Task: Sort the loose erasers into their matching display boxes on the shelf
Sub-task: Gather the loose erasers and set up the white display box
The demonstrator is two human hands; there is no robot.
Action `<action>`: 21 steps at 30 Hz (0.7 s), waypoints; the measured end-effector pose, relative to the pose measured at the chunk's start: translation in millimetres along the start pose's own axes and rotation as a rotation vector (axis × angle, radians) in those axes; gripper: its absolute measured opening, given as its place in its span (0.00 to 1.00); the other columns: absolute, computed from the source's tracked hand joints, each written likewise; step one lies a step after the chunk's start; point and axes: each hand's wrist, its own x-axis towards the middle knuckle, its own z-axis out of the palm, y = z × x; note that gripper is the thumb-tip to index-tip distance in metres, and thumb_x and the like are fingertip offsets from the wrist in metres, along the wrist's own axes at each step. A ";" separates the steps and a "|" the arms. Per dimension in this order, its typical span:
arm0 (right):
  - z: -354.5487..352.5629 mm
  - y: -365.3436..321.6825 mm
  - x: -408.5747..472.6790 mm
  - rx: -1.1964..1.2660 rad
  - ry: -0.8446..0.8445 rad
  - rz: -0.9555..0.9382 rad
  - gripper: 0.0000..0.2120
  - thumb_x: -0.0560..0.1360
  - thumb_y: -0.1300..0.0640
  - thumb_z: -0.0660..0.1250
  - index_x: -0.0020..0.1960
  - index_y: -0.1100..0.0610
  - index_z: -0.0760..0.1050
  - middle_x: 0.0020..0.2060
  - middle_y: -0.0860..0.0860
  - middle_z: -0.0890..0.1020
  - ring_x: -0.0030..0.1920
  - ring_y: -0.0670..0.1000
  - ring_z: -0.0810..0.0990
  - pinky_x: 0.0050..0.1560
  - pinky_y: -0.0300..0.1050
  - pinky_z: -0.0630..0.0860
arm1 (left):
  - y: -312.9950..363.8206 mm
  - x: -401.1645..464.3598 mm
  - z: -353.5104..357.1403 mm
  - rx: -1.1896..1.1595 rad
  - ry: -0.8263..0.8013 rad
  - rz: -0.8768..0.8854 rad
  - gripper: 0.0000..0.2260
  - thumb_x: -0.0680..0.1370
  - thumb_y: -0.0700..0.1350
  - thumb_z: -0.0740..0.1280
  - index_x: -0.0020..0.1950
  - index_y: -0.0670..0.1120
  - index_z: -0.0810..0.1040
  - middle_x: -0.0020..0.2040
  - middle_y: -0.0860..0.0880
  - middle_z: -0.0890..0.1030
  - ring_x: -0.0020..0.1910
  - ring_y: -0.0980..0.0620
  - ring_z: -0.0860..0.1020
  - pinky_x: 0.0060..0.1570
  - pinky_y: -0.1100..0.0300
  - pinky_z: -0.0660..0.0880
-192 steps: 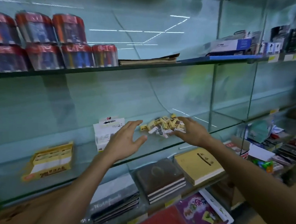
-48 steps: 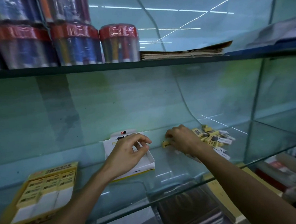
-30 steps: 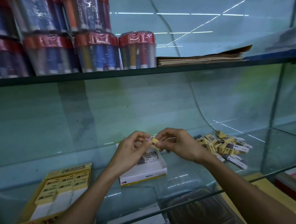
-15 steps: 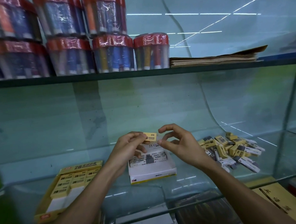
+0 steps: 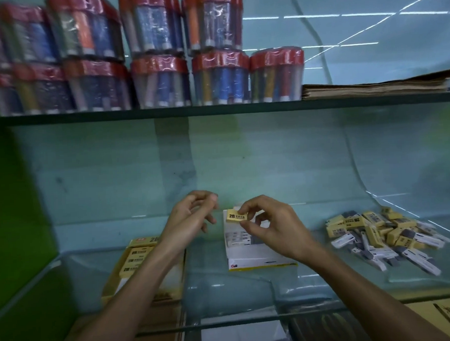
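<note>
My right hand pinches a small yellow 2B eraser between thumb and fingers, held above the white display box, which holds a few white-and-grey erasers. My left hand hovers just left of the eraser with fingers loosely curled and nothing in it. A yellow display box with yellow 2B erasers lies at the left of the glass shelf, partly hidden by my left forearm. A loose pile of yellow and white-grey erasers lies at the right.
The glass shelf's front edge runs below my arms. Above, another shelf carries stacked red-lidded tubs of pens and a pile of brown paper. Notebooks lie on the level beneath.
Half a second ago my left hand held the yellow eraser; now my right hand holds it and my left hand has let go. The view has shifted left.
</note>
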 end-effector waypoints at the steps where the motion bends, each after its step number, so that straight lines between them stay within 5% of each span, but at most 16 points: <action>1: 7.6 -4.4 1.2 0.044 -0.037 0.030 0.09 0.72 0.63 0.72 0.48 0.52 0.79 0.46 0.45 0.82 0.44 0.45 0.80 0.46 0.40 0.78 | 1.1 -2.3 -8.8 -0.014 0.038 0.015 0.08 0.79 0.47 0.67 0.54 0.44 0.79 0.46 0.47 0.81 0.37 0.51 0.78 0.34 0.57 0.72; 7: 61.4 -30.9 12.4 0.105 -0.250 0.043 0.06 0.71 0.60 0.73 0.46 0.52 0.80 0.41 0.50 0.83 0.41 0.46 0.81 0.47 0.42 0.79 | 8.1 -22.6 -61.4 -0.045 0.213 0.076 0.06 0.80 0.42 0.66 0.53 0.42 0.79 0.43 0.47 0.78 0.37 0.48 0.76 0.34 0.55 0.71; 12: 99.3 -53.1 23.1 0.041 -0.453 0.007 0.06 0.71 0.58 0.73 0.47 0.53 0.79 0.38 0.47 0.81 0.35 0.40 0.76 0.37 0.28 0.71 | 16.7 -37.5 -96.3 -0.031 0.282 0.095 0.04 0.80 0.42 0.66 0.51 0.44 0.79 0.43 0.47 0.78 0.37 0.48 0.76 0.33 0.55 0.72; 21: 139.9 -65.1 36.0 -0.224 -0.575 -0.072 0.05 0.73 0.56 0.68 0.48 0.51 0.79 0.47 0.47 0.79 0.46 0.46 0.73 0.44 0.38 0.70 | 22.2 -49.4 -125.3 0.013 0.331 0.075 0.04 0.80 0.41 0.66 0.52 0.43 0.80 0.43 0.46 0.78 0.38 0.48 0.77 0.32 0.58 0.73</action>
